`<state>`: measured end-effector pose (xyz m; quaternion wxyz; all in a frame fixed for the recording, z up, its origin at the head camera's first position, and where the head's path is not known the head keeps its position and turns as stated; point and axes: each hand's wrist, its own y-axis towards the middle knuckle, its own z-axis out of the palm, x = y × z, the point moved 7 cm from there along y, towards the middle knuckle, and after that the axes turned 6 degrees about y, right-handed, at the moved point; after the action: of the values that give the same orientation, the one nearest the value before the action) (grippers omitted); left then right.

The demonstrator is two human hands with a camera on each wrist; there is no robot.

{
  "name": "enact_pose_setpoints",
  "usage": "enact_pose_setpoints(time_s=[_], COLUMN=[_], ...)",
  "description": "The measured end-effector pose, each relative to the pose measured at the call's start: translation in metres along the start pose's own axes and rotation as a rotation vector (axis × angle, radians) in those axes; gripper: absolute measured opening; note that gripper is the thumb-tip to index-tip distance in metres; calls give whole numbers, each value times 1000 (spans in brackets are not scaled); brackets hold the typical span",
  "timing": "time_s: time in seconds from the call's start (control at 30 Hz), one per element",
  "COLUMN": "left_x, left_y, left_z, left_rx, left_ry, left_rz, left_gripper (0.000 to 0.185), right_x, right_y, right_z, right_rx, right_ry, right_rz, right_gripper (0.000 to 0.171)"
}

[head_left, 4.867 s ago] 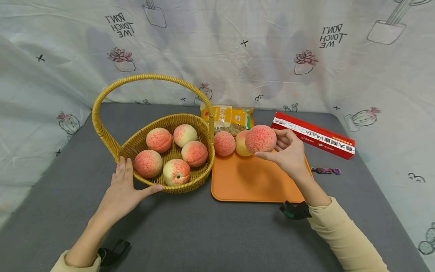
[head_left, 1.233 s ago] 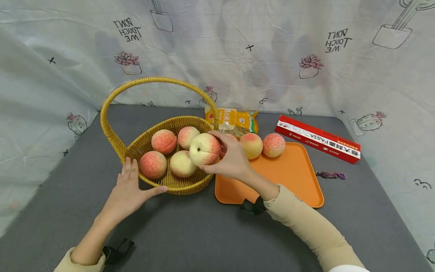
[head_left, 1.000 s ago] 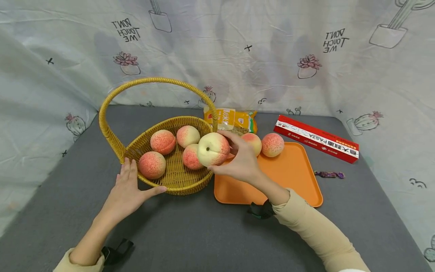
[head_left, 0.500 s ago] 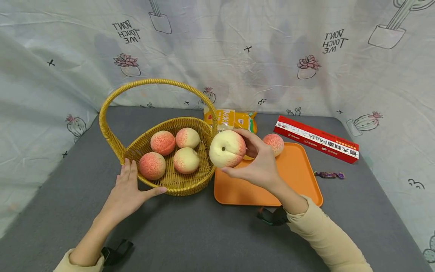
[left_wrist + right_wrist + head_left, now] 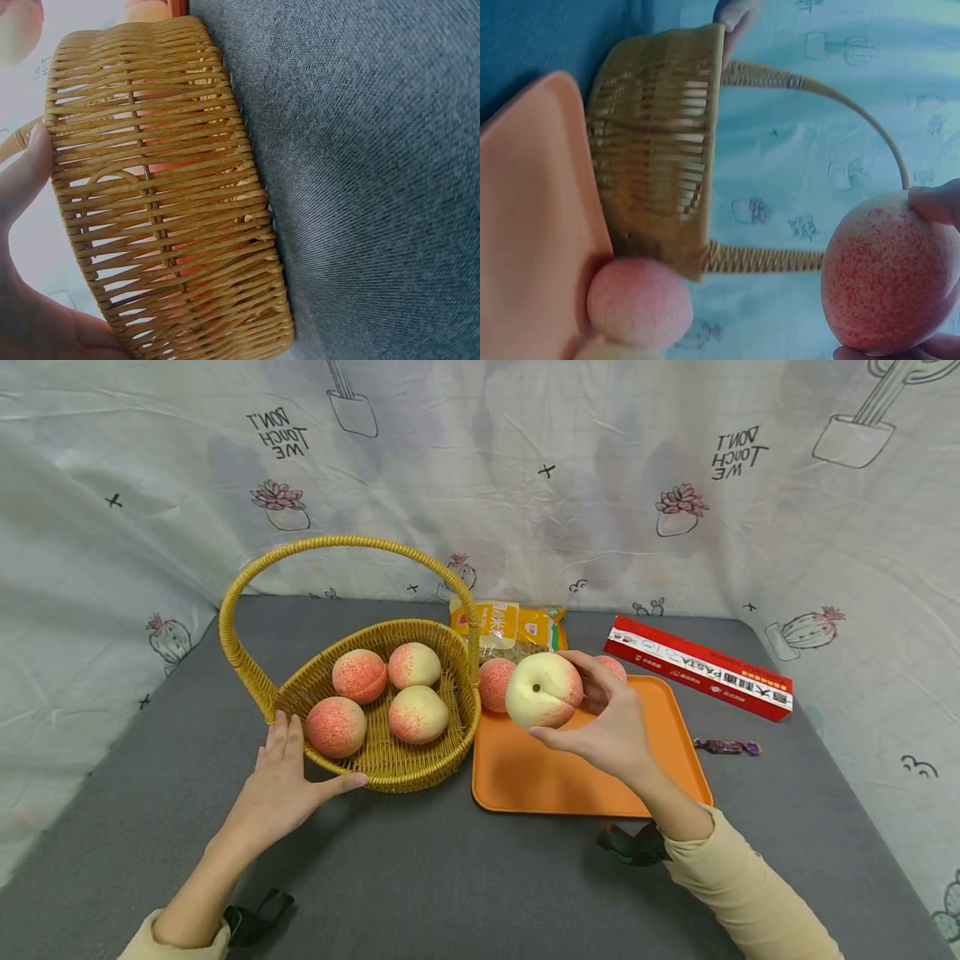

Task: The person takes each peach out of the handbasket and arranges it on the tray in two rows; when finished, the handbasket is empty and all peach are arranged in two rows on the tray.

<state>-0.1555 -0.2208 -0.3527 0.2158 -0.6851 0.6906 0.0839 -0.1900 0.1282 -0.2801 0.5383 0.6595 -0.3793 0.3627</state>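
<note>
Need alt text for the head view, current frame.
A right hand holds a peach above an orange tray. The left hand rests against a wicker basket holding four peaches, all on a grey table.

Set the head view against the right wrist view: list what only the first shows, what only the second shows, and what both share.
Only the head view shows the four peaches inside the wicker basket, the red pasta box, the yellow packet, the purple candy and the whole left hand resting against the basket wall. Only the right wrist view shows the red-speckled side of the held peach and the basket's wall from the tray's side. Both show the right hand gripping that peach over the orange tray, the basket handle, and a peach on the tray beside the basket.
</note>
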Motion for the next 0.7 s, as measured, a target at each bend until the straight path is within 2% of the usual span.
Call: enact_pose_setpoints(time_s=[0.13, 0.43, 0.6, 0.7], left_x=[-1, 2, 2, 2], left_y=[1, 2, 3, 3], left_z=[0, 1, 1, 1], left_rx=[2, 11, 8, 12], left_ry=[1, 15, 19, 21], left_rz=[-1, -10, -4, -4], left_gripper=[127, 127, 127, 127], right_x=[-1, 1, -8, -21], right_y=[0, 10, 11, 12], right_z=[-16, -64, -84, -93], right_rx=[-34, -143, -196, -211], right_ry=[-49, -234, -253, -268], right_rz=[10, 11, 59, 143], right_gripper=[77, 75, 73, 72])
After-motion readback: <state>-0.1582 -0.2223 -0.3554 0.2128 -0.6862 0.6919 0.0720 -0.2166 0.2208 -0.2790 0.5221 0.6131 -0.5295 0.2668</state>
